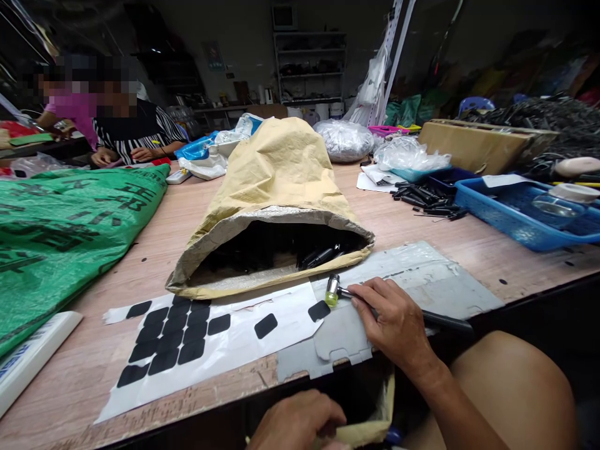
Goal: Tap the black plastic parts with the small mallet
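Bench (162,247): one green sack (70,237), one sticker sheet (237,344), one open yellow bag (276,169) seen. Left hand (295,419) placed by second yellow bag (365,431) below; grip can't be told. One hammer (332,290) held in closed grip of right hand (391,315), over one grey board (435,275). One blue basket (497,219) seen at right.
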Motion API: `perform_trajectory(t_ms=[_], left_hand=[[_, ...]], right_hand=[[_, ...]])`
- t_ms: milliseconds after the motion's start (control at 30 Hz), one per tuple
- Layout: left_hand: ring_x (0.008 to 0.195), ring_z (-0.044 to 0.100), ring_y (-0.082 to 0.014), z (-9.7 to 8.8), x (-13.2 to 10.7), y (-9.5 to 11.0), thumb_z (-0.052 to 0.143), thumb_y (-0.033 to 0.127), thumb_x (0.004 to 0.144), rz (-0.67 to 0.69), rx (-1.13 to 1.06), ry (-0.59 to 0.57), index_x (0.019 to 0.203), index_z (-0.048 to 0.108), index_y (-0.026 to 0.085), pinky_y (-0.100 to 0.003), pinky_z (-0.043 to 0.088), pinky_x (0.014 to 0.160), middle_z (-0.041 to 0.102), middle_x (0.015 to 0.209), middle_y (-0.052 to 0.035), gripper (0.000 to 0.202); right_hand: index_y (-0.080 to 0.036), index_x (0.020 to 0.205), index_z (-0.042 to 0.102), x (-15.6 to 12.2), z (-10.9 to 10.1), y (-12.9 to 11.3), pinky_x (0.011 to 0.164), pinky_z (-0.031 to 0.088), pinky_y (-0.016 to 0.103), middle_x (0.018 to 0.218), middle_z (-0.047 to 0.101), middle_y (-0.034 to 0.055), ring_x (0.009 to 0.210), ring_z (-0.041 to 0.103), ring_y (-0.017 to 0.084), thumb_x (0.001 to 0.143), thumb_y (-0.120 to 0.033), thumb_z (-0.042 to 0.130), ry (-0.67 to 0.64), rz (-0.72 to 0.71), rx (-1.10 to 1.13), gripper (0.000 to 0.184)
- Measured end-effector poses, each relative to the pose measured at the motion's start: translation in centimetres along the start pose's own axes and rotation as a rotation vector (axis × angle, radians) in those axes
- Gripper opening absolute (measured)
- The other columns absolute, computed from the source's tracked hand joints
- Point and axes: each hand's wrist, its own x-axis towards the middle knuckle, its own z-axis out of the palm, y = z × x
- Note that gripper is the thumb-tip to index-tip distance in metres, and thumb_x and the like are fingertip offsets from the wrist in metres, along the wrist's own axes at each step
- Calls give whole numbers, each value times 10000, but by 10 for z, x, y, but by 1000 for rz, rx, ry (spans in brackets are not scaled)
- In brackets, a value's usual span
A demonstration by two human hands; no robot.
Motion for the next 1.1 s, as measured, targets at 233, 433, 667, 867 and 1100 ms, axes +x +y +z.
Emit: perform_trajectory(t_ms=[233,433,667,867,1100], left_hand=[[632,542,-141,-85,13,52,617,453,941,120,-123,912,1511,405,276,-259,464,623,571,699,48,633],[744,593,-162,-116,94,49,637,374,913,53,279,808,1018,736,216,-278,445,674,644,827,-11,213],[973,632,-235,-111,148,46,670,316,889,-66,563,728,1022,726,234,-312,472,773,664,1009,-48,166],[989,616,-255,-114,132,49,665,287,876,-41,550,743,964,699,221,-344,455,792,666,998,-47,115],[860,609,-211,-112,54,16,714,337,835,22,177,663,944,686,234,-312,432,721,694,914,-8,153]], right_hand=[[-244,1083,731,0,0,0,809,455,339,910,674,44,875,585,205,946,-204,578,-12,12,8,209],[-241,1088,724,0,0,0,786,439,331,903,665,44,850,565,197,943,-194,571,-5,14,10,216],[-249,1087,723,1,0,0,787,432,328,908,656,41,861,561,198,924,-184,581,-12,25,24,225],[-251,1094,725,0,0,1,798,435,331,903,652,44,875,561,207,933,-204,583,-30,38,20,221],[-248,1098,728,0,0,0,802,441,334,907,658,44,882,562,207,938,-204,581,-29,38,26,222]])
